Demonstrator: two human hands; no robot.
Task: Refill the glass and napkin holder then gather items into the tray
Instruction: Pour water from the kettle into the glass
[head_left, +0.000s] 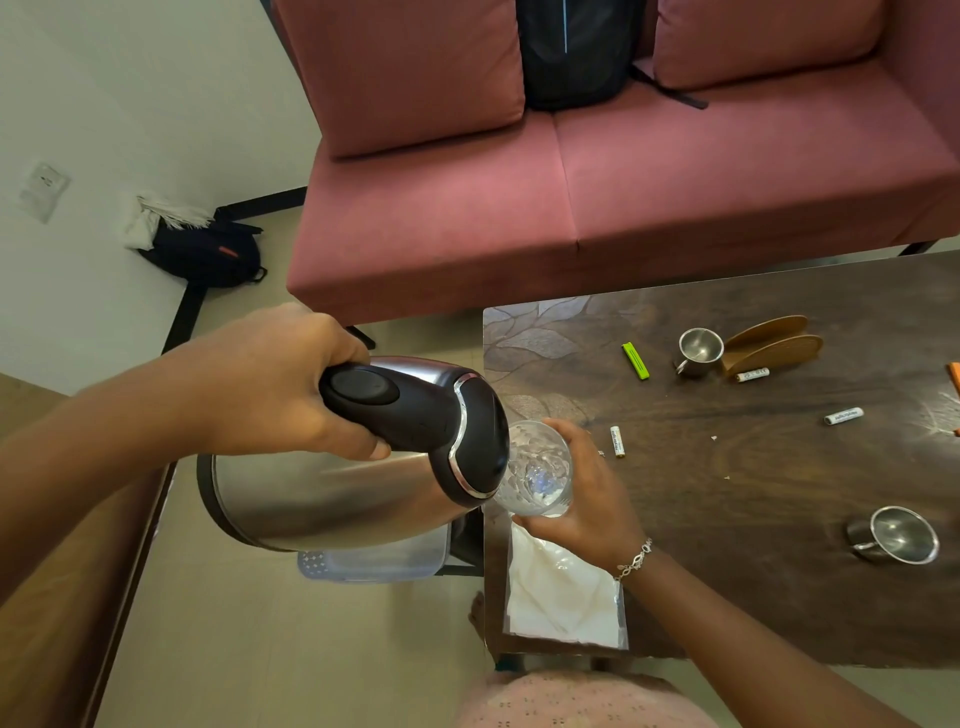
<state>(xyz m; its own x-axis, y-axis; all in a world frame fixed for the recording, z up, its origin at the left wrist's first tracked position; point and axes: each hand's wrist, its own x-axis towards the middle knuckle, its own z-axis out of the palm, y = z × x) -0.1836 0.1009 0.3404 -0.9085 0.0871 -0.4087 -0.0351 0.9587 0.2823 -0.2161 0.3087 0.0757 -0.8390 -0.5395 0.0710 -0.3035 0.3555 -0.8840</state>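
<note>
Left grip (291, 384): closed around kettle (332, 493) handle; spout tipped rightward.
Right grip (576, 493): wrapped around glass (537, 467), at worktop (727, 467) left edge.

Bare forearms, no sleeves. Thin silver chain bracelet (635, 560) on right wrist. Pale pink dotted garment (571, 701) at six o'clock.

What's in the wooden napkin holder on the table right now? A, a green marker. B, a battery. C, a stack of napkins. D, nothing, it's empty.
D: the napkin holder shows only a bare slot between its two wooden sides; the napkins lie flat at the near table edge, and a battery lies on the table beside the holder, not in it.
</note>
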